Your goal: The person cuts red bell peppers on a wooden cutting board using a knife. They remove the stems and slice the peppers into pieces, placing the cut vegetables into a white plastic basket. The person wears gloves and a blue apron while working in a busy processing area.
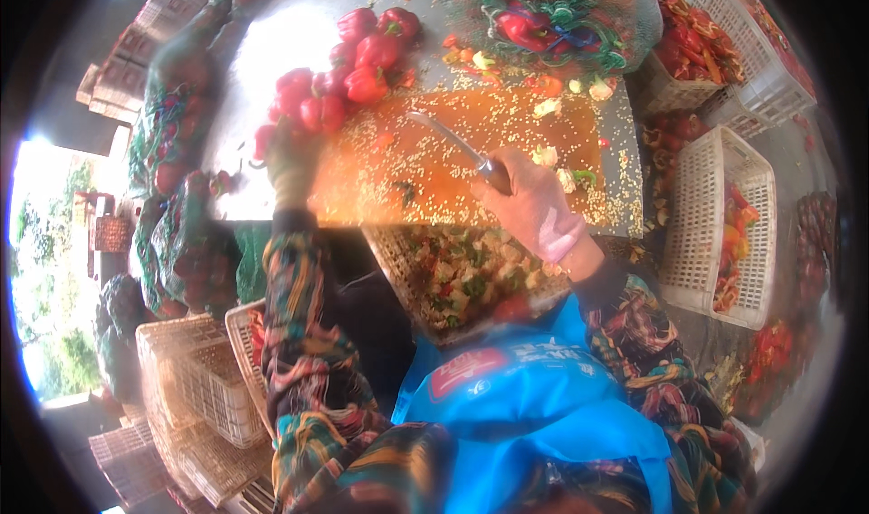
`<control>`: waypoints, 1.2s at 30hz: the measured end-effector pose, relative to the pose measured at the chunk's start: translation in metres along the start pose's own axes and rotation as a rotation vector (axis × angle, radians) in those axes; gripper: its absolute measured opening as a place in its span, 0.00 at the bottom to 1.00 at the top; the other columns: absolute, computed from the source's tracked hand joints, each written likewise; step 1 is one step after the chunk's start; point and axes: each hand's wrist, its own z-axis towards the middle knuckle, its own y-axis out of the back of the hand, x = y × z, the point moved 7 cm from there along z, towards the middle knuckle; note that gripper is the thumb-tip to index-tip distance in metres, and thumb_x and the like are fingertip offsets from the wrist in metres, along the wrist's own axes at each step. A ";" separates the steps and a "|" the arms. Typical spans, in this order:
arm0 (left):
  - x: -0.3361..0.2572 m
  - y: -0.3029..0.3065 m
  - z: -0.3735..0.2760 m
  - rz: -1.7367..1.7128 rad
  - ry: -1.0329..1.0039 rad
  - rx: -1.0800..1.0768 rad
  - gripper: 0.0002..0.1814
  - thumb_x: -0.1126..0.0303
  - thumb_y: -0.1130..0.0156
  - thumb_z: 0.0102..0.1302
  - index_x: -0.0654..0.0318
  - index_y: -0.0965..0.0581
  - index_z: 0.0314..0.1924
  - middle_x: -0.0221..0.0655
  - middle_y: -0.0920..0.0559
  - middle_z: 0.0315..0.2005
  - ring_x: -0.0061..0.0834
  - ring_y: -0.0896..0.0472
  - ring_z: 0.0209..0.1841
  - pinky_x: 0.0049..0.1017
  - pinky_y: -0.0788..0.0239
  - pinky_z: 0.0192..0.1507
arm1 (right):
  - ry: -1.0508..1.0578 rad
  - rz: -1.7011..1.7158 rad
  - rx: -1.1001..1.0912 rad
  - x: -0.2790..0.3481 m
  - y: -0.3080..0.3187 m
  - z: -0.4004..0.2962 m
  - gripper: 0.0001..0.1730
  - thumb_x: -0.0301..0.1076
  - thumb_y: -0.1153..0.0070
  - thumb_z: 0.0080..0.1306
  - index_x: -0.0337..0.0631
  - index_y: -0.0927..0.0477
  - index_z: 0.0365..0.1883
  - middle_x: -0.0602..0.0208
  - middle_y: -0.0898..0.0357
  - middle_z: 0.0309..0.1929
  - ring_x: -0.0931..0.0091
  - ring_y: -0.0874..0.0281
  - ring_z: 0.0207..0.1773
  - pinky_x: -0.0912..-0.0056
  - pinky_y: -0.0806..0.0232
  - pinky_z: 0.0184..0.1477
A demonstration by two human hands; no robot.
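Observation:
My right hand (pixel 529 208), in a pinkish glove, grips the handle of a knife (pixel 448 137), whose curved blade points up and left over an orange-brown cutting board (pixel 434 167) strewn with pale seeds. My left hand (pixel 292 164), in a pale glove, reaches to the near edge of a heap of whole red bell peppers (pixel 322 103); blur hides whether its fingers hold one. Cut-out pepper cores (pixel 545 155) and a green pepper scrap (pixel 582 178) lie on the board's right part.
A green mesh sack of peppers (pixel 570 25) stands at the table's far right. Below the near edge is a crate of pepper cores and trimmings (pixel 468 276). White plastic crates (pixel 692 222) with cut peppers stand to the right. Mesh sacks (pixel 197 242) and stacked crates (pixel 204 378) are at left.

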 end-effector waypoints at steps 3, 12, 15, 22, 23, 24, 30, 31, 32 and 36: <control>-0.033 -0.045 0.037 0.464 -0.320 -0.038 0.37 0.60 0.27 0.51 0.44 0.29 0.64 0.43 0.26 0.60 0.50 0.30 0.62 0.43 0.33 0.60 | -0.009 0.039 0.001 -0.010 -0.003 0.008 0.17 0.36 0.36 0.61 0.40 0.25 0.44 0.58 0.20 0.29 0.63 0.19 0.32 0.63 0.29 0.36; 0.033 -0.055 0.039 -0.510 0.186 0.432 0.19 0.61 0.32 0.58 0.63 0.22 0.46 0.30 0.22 0.40 0.26 0.20 0.35 0.26 0.23 0.34 | -0.055 0.097 0.034 -0.007 0.002 0.012 0.18 0.37 0.36 0.60 0.38 0.25 0.43 0.56 0.20 0.29 0.60 0.19 0.33 0.60 0.29 0.36; -0.021 -0.059 -0.017 -1.036 0.275 0.437 0.18 0.76 0.31 0.55 0.61 0.21 0.47 0.29 0.23 0.37 0.24 0.20 0.34 0.22 0.23 0.29 | 0.007 0.123 -0.087 -0.018 0.011 0.003 0.18 0.37 0.38 0.61 0.36 0.26 0.43 0.52 0.21 0.30 0.56 0.20 0.35 0.56 0.29 0.38; -0.078 -0.119 -0.129 -1.354 0.418 0.308 0.16 0.67 0.31 0.59 0.59 0.25 0.45 0.31 0.23 0.35 0.26 0.21 0.34 0.28 0.23 0.31 | -0.013 -0.076 0.049 -0.033 -0.012 -0.006 0.16 0.37 0.41 0.65 0.37 0.29 0.42 0.49 0.23 0.32 0.54 0.22 0.36 0.53 0.31 0.38; -0.091 -0.120 -0.138 -1.343 0.433 0.277 0.16 0.61 0.32 0.62 0.58 0.25 0.46 0.32 0.23 0.35 0.27 0.22 0.34 0.28 0.23 0.31 | 0.046 -0.137 0.045 -0.042 -0.017 -0.008 0.14 0.36 0.42 0.65 0.37 0.31 0.39 0.49 0.24 0.32 0.53 0.22 0.36 0.53 0.31 0.38; -0.100 -0.120 -0.146 -1.327 0.448 0.234 0.18 0.56 0.33 0.64 0.58 0.25 0.46 0.32 0.23 0.35 0.28 0.22 0.34 0.28 0.23 0.30 | 0.048 -0.159 0.040 -0.044 -0.020 -0.011 0.14 0.36 0.42 0.65 0.37 0.31 0.38 0.49 0.24 0.32 0.53 0.22 0.36 0.53 0.31 0.38; -0.116 -0.117 -0.166 -1.288 0.679 0.167 0.20 0.57 0.37 0.67 0.58 0.27 0.54 0.35 0.21 0.32 0.29 0.20 0.28 0.28 0.23 0.26 | 0.086 -0.282 0.053 -0.057 -0.039 -0.020 0.11 0.35 0.44 0.66 0.38 0.30 0.38 0.48 0.22 0.33 0.53 0.20 0.38 0.54 0.29 0.41; -0.112 -0.125 -0.164 -1.278 0.651 0.131 0.19 0.57 0.38 0.68 0.59 0.28 0.53 0.35 0.21 0.31 0.29 0.21 0.24 0.27 0.24 0.24 | 0.083 -0.287 0.058 -0.061 -0.042 -0.019 0.11 0.35 0.44 0.66 0.37 0.30 0.38 0.48 0.22 0.34 0.53 0.20 0.39 0.54 0.29 0.41; -0.119 -0.125 -0.164 -1.260 0.665 0.162 0.20 0.57 0.38 0.68 0.59 0.27 0.54 0.35 0.21 0.32 0.29 0.21 0.26 0.28 0.24 0.26 | 0.071 -0.291 0.063 -0.069 -0.042 -0.019 0.11 0.34 0.45 0.66 0.37 0.30 0.39 0.48 0.21 0.34 0.53 0.20 0.39 0.55 0.29 0.41; -0.128 -0.081 -0.158 -0.997 0.518 0.151 0.25 0.57 0.35 0.66 0.61 0.27 0.58 0.36 0.21 0.35 0.31 0.20 0.34 0.31 0.25 0.37 | -0.023 -0.242 0.072 -0.071 -0.040 -0.013 0.09 0.34 0.48 0.66 0.36 0.26 0.38 0.46 0.20 0.37 0.50 0.20 0.43 0.53 0.29 0.45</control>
